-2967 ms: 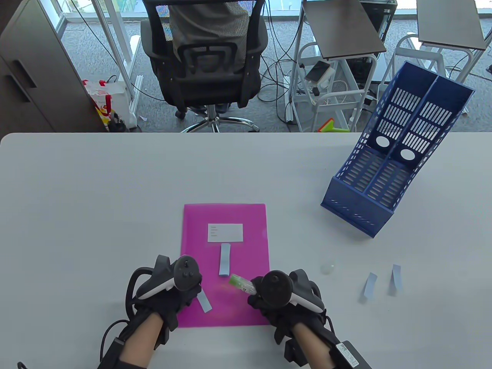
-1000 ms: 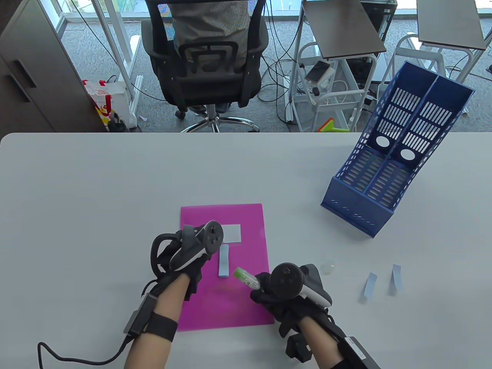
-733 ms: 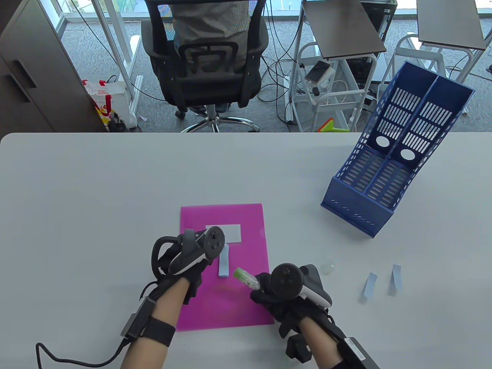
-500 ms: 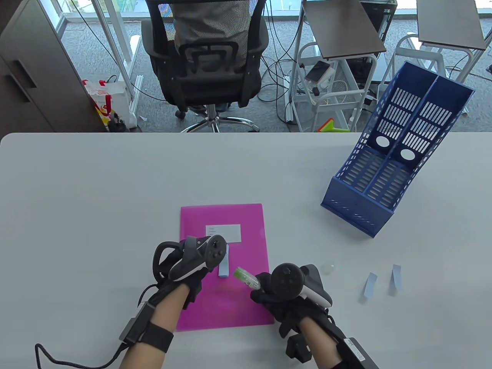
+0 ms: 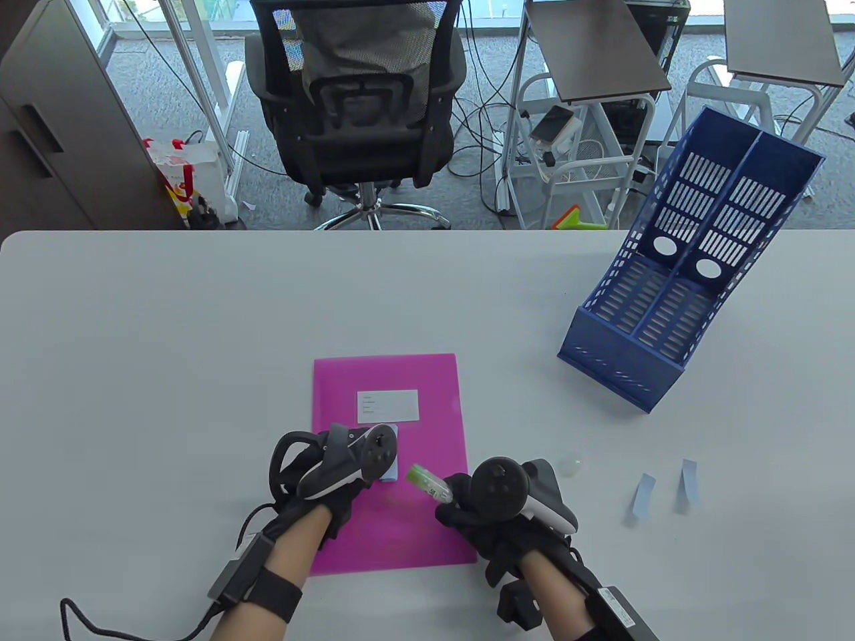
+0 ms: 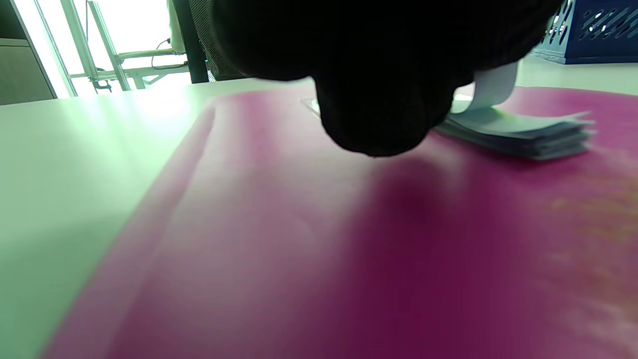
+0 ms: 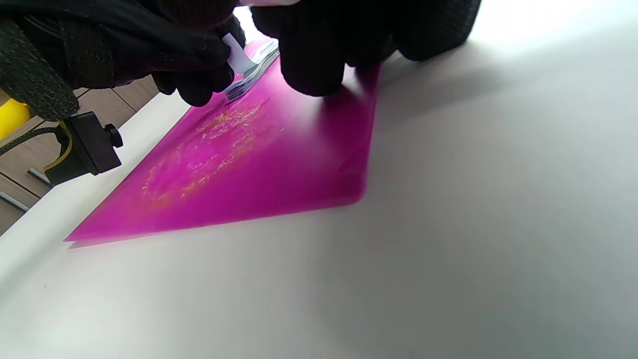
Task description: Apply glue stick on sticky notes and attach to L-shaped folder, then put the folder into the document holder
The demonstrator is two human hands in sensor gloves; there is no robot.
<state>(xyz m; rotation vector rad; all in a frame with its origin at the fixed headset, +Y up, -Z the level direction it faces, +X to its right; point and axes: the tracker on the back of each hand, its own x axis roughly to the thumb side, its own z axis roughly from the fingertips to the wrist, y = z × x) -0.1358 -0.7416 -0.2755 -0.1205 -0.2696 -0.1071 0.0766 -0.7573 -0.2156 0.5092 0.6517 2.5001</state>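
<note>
Your left hand (image 5: 334,467) presses a note (image 6: 518,132) onto the folder (image 5: 427,380), grip unclear; right hand (image 5: 491,504) grips the glue stick (image 5: 427,484). Two notes (image 5: 644,497) beside the folder and filing remain.

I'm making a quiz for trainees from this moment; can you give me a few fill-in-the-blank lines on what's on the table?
1. The folder lying flat on the table is coloured ____.
2. The right hand holds a ____ with a green end.
3. Beside the right hand, ____ loose blue notes lie on the bare table.
4. The blue document holder has ____ compartments.

Missing words: pink; glue stick; two; two
</note>
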